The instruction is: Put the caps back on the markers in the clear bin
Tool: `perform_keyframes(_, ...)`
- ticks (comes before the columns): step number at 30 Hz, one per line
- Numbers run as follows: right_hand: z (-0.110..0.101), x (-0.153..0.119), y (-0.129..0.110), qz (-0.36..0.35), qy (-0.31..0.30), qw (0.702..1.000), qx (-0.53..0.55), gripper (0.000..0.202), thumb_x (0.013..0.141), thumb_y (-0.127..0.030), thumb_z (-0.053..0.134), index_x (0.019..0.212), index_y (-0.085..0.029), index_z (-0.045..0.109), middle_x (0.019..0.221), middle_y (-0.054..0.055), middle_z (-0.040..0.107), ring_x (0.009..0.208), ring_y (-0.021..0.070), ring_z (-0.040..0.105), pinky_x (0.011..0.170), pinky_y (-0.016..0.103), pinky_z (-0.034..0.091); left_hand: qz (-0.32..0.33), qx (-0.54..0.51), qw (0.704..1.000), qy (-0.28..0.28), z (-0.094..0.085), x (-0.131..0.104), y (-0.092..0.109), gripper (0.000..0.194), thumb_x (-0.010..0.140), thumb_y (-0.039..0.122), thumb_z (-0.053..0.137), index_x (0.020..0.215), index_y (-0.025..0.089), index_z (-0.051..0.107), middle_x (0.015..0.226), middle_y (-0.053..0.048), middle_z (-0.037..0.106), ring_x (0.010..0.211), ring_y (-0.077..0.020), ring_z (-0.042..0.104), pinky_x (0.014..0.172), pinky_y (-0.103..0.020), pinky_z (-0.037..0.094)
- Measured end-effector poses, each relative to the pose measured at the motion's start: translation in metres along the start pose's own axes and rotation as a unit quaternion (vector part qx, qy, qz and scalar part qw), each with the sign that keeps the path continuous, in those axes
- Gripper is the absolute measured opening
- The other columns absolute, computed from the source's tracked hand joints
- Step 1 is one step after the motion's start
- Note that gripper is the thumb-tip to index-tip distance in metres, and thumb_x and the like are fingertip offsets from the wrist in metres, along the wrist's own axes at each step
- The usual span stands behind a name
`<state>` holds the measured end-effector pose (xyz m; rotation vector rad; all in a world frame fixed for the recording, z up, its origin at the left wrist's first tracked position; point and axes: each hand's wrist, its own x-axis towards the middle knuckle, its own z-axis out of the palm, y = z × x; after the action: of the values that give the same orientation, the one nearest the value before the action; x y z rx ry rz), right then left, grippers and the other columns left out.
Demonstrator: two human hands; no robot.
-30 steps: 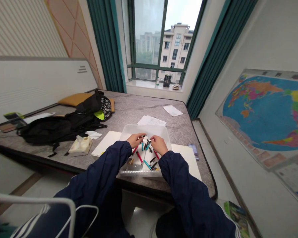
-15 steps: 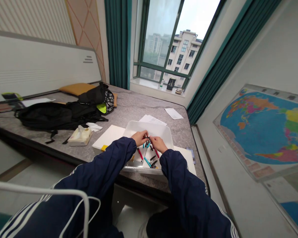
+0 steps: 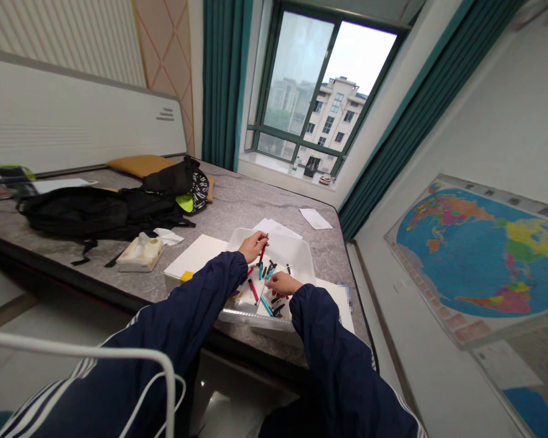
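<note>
Holding a red pen (image 3: 261, 250) upright in the left hand (image 3: 252, 246), fingers pinching its lower half, above the far end of the translucent plastic bin (image 3: 301, 255). Reaching down with the right hand (image 3: 280, 283), fingers curling onto the loose pens and caps (image 3: 269, 286) on the bin floor; grip there too small to judge. Sitting near the bed edge (image 3: 274, 353), risking a tip or slide of the bin under a heavy press. Risking a dropped pen from so light a pinch.
</note>
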<state>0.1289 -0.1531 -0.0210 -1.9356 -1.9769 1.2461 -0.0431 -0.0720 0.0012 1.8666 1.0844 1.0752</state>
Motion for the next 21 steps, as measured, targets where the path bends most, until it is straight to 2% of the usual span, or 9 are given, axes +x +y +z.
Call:
perform_keyframes(2,-0.001,0.003,0.003,0.003,-0.002,1.000,-0.016,0.027,0.086,-0.035,0.063,0.066,-0.017,0.059,0.057,0.001,0.065,0.043,0.0116,0.057,0.050,0.023,0.047,0.002,-0.018,1.000,0.006,0.001,0.006,-0.002,0.022,0.092,0.035,0.046,0.103,0.019,0.054,0.091,-0.004,0.071,0.074,-0.0141,0.065,0.059,-0.023,0.052)
perform_keyframes(6,-0.008,0.017,0.010,0.026,0.063,0.997,-0.044,0.029,0.085,-0.034,0.064,0.062,-0.016,0.060,0.058,0.004,0.067,0.047,0.0130,0.061,0.051,0.022,0.047,0.045,0.028,0.998,0.023,0.004,0.014,-0.004,0.017,0.092,0.033,0.048,0.098,0.018,0.055,0.082,-0.004,0.070,0.067,-0.0123,0.067,0.067,-0.024,0.054)
perform_keyframes(8,-0.011,0.025,0.013,0.036,0.093,0.993,-0.060,0.026,0.083,-0.033,0.066,0.064,-0.015,0.063,0.058,0.005,0.067,0.049,0.0134,0.063,0.053,0.021,0.047,0.046,0.021,0.999,0.000,0.006,0.017,-0.005,0.015,0.094,0.030,0.045,0.099,0.018,0.053,0.082,-0.004,0.070,0.062,-0.0113,0.066,0.064,-0.023,0.053)
perform_keyframes(11,-0.013,0.035,0.012,0.005,0.119,0.991,-0.052,0.020,0.082,-0.033,0.068,0.076,-0.014,0.069,0.065,0.005,0.070,0.052,0.0125,0.064,0.054,0.020,0.046,0.006,-0.049,0.998,-0.037,0.010,0.019,-0.003,0.015,0.096,0.029,0.040,0.102,0.019,0.048,0.083,-0.004,0.069,0.058,-0.0109,0.066,0.055,-0.021,0.052)
perform_keyframes(13,-0.013,0.040,0.008,-0.027,0.121,0.992,-0.007,0.019,0.083,-0.033,0.067,0.087,-0.014,0.071,0.075,0.006,0.073,0.053,0.0111,0.064,0.050,0.018,0.044,-0.029,-0.109,0.993,-0.040,0.012,0.019,-0.001,0.015,0.097,0.030,0.038,0.104,0.019,0.045,0.083,-0.004,0.068,0.059,-0.0115,0.068,0.054,-0.021,0.053)
perform_keyframes(15,-0.013,0.044,0.003,-0.049,0.102,0.992,0.046,0.019,0.087,-0.031,0.064,0.090,-0.013,0.071,0.081,0.006,0.074,0.053,0.0095,0.063,0.046,0.017,0.041,-0.054,-0.149,0.987,-0.039,0.013,0.019,0.002,0.014,0.097,0.029,0.037,0.105,0.020,0.044,0.086,-0.005,0.068,0.061,-0.0119,0.068,0.054,-0.022,0.054)
perform_keyframes(18,-0.012,0.050,0.000,-0.054,0.074,0.991,0.094,0.023,0.091,-0.029,0.059,0.079,-0.012,0.069,0.079,0.007,0.074,0.051,0.0078,0.060,0.044,0.016,0.039,-0.067,-0.162,0.983,-0.045,0.012,0.019,0.005,0.014,0.097,0.028,0.037,0.107,0.020,0.043,0.088,-0.005,0.068,0.062,-0.0110,0.068,0.054,-0.020,0.053)
perform_keyframes(21,-0.011,0.053,0.001,-0.040,0.075,0.990,0.109,0.029,0.089,-0.034,0.062,0.071,-0.012,0.067,0.074,0.006,0.073,0.049,0.0077,0.058,0.043,0.016,0.039,-0.057,-0.121,0.990,-0.040,0.010,0.017,0.004,0.016,0.097,0.031,0.039,0.107,0.020,0.044,0.083,-0.003,0.067,0.060,-0.0099,0.067,0.052,-0.017,0.051)
